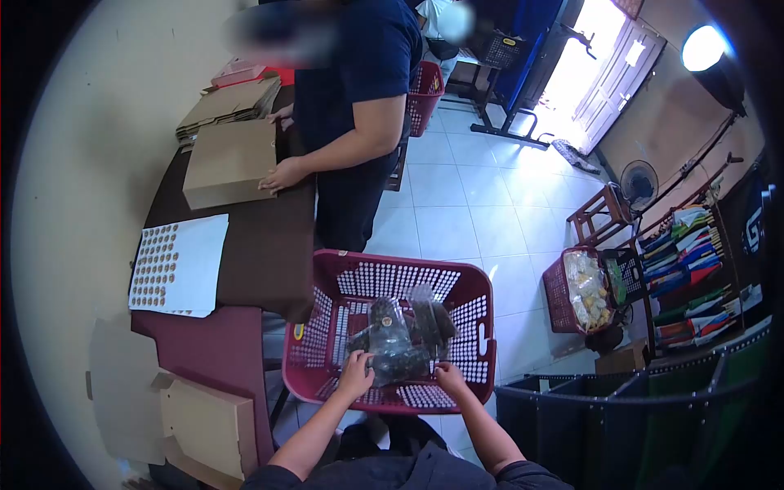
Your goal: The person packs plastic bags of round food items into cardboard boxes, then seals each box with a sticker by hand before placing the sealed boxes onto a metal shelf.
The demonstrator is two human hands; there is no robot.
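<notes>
Both hands inside red basket (pixel 482 343), near its front wall; left hand (pixel 356 374) and right hand (pixel 450 380) each closed on clear bags (pixel 400 339) of dark goods, bags resting on basket floor toward front edge; advice: grip bag bodies, not loose film tops; lift level, clear of rim; co-worker's hand (pixel 282 175) flat on box (pixel 229 162) at table's far end.
</notes>
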